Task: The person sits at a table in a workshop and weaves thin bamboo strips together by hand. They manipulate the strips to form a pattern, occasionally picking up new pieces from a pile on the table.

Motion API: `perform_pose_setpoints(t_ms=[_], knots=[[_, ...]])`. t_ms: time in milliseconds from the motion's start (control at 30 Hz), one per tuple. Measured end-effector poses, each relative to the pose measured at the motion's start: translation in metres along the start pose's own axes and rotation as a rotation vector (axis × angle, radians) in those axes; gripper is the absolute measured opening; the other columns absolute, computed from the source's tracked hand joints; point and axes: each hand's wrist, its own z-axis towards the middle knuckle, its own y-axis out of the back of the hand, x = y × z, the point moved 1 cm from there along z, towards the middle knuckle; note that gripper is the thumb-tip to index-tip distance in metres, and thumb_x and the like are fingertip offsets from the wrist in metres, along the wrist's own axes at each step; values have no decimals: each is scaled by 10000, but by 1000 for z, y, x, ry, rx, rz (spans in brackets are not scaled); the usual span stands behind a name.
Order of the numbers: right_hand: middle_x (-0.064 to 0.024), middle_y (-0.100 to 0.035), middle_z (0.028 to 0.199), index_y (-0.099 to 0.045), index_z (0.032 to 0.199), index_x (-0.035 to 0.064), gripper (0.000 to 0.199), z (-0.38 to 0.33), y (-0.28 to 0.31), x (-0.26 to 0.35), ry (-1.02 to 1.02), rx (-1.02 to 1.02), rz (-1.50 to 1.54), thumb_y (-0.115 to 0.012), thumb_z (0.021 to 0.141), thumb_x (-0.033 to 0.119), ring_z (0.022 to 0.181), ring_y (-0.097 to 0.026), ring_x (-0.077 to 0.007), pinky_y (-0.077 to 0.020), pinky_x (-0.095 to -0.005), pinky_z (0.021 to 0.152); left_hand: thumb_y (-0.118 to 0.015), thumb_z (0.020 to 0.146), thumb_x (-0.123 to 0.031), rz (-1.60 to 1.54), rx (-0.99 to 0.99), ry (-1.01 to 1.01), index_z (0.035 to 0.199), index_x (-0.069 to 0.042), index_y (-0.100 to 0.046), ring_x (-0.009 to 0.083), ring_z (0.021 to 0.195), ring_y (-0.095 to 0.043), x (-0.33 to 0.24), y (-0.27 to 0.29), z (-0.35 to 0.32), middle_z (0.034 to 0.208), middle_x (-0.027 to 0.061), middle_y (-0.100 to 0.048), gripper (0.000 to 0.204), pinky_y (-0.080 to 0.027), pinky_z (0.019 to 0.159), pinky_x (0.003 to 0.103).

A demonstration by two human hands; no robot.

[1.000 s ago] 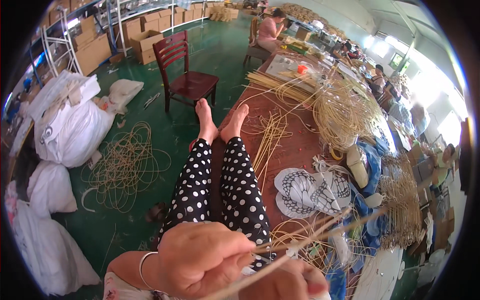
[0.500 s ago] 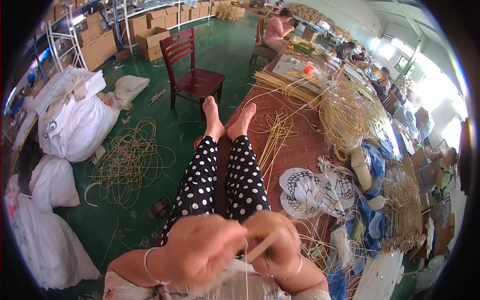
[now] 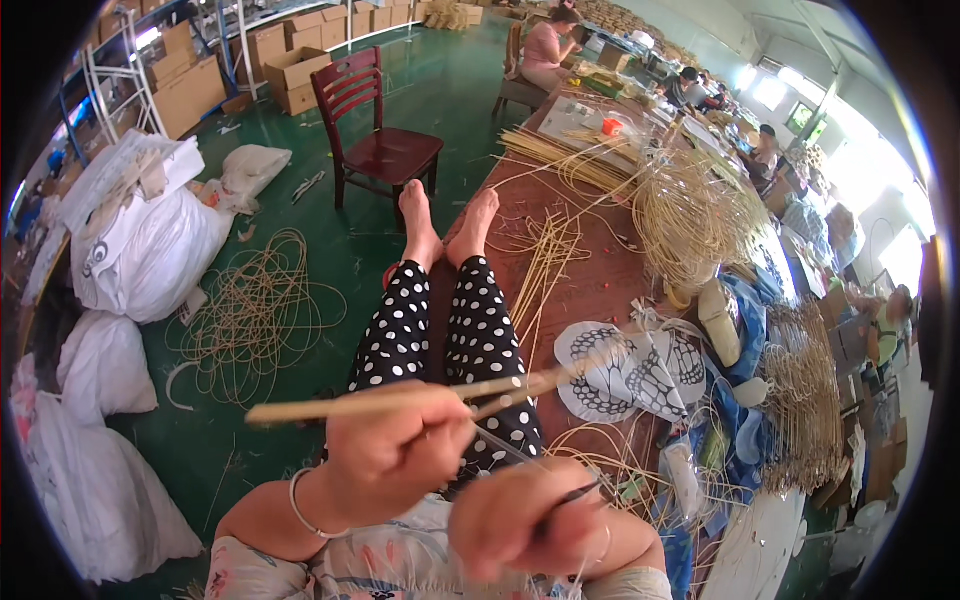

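Observation:
My left hand (image 3: 395,440) is closed around pale tan cane sticks (image 3: 330,409) above my lap. They stick out to the left and cross toward the right, where their far end is blurred. My right hand (image 3: 525,515) is lower and nearer, closed and smeared by motion. A thin pale strand (image 3: 495,438) runs tautly from the sticks at my left hand to my right hand. Something slim and dark (image 3: 582,491) shows at the right hand's fingers; its kind is unclear. Under both hands lies flowered pale cloth (image 3: 385,555), and polka-dot trousers (image 3: 480,330) cover my outstretched legs.
The reddish table (image 3: 570,290) on the right carries cane sticks (image 3: 545,255), coiled cane (image 3: 690,215), butterfly-wing patterned pieces (image 3: 610,370) and wire frames (image 3: 805,400). Left on the green floor are loose cane coils (image 3: 255,320) and white sacks (image 3: 150,250). A chair (image 3: 385,150) stands ahead; people work beyond.
My hands have moved apart; the right came lower and nearer. The tan sticks now show lengthwise across my left hand, with the strand stretched between the hands. The view has shifted slightly.

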Motion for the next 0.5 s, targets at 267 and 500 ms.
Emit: perform_pose_setpoints(t_ms=[267, 500], knots=[[-104, -578, 674, -568, 746, 18, 305, -11, -18, 29, 66, 169, -422, -470, 779, 305, 591, -551, -231, -437, -308, 530, -606, 598, 31, -101, 240, -88, 735, -27, -572, 182, 453, -528, -36, 24, -6, 571, 60, -550, 154, -402, 411, 268], [-90, -592, 692, -578, 701, 11, 75, -5, -19, 21, 334, -32, -1249, -573, 701, 86, 589, -561, -214, -441, -286, 531, -624, 637, 6, -164, 300, -145, 797, -3, -562, 181, 465, -539, -39, 22, -9, 592, 69, -565, 172, -430, 439, 271]])
